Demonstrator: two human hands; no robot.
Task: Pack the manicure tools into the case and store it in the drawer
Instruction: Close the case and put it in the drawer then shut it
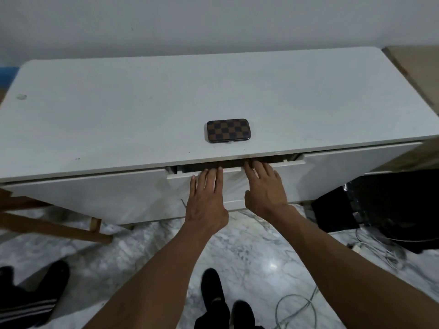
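Note:
A closed manicure case (pixel 228 130) with a brown checkered cover lies flat on the white table top (pixel 118 110), near its front edge. Just below it the middle drawer (pixel 280 173) stands slightly pulled out, showing a dark gap under the table top. My left hand (pixel 206 200) rests flat on the drawer's white front with its fingertips at the top edge. Beside it my right hand (pixel 264 186) also lies on the drawer front, its fingertips reaching into the dark gap. No loose manicure tools are in sight.
A grey wall stands behind the table. A wooden frame (pixel 47 226) leans low at the left. Black equipment (pixel 384 205) and white cables (pixel 375 252) lie on the marble floor at the right. Dark shoes (pixel 213 293) show below my arms.

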